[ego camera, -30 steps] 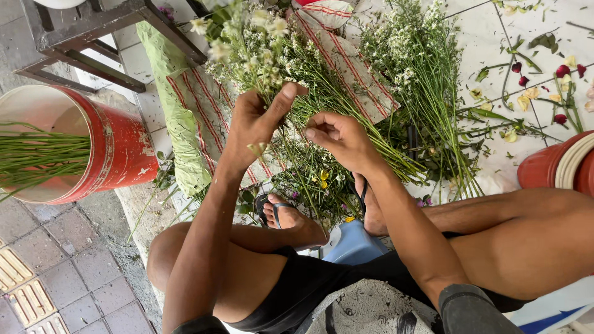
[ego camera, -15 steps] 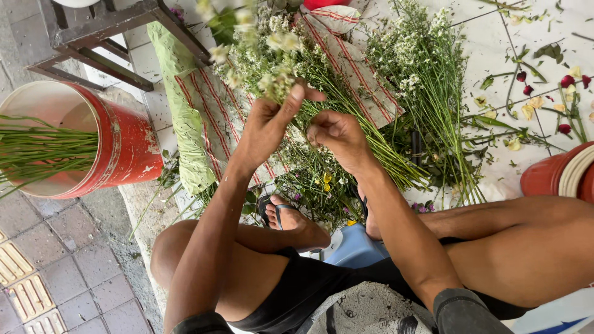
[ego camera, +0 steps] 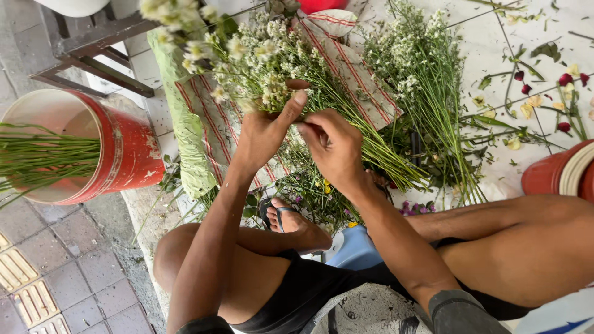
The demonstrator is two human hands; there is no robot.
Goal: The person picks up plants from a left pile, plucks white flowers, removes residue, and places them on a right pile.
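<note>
Compared with a second ago, the left hand (ego camera: pixel 263 133) had crept up from the middle of the frame toward the top, thumb now stretched up against the flower heads, and the bunch of small white flowers (ego camera: pixel 247 55) had lifted with it into the upper left, while the right hand (ego camera: pixel 334 145) had shifted a bit closer to the left one. So the left hand was wrapped around the stems of that bunch, gripping it like a bouquet, probably to keep the stems lined up. The right hand's fingers were pinched together right beside the left thumb, on what looked like a stem or two, though I honestly couldn't tell exactly what they had. The bunch sat just above centre, held over a cloth with red stripes (ego camera: pixel 346 68) spread on the tiled floor (ego camera: pixel 550 18), which I guess was there to catch the loose stuff. More loose white flower stems (ego camera: pixel 427 93) lay to the right of the hands, easy to reach. A red bucket (ego camera: pixel 117 148) lay tipped at the left edge with green stems (ego camera: pixel 43 158) poking out of it. Another red container (ego camera: pixel 560 173) peeked in at the right edge. No labels or signs that I could spot, just a green wrap (ego camera: pixel 179 117) bunched left of the cloth.
</note>
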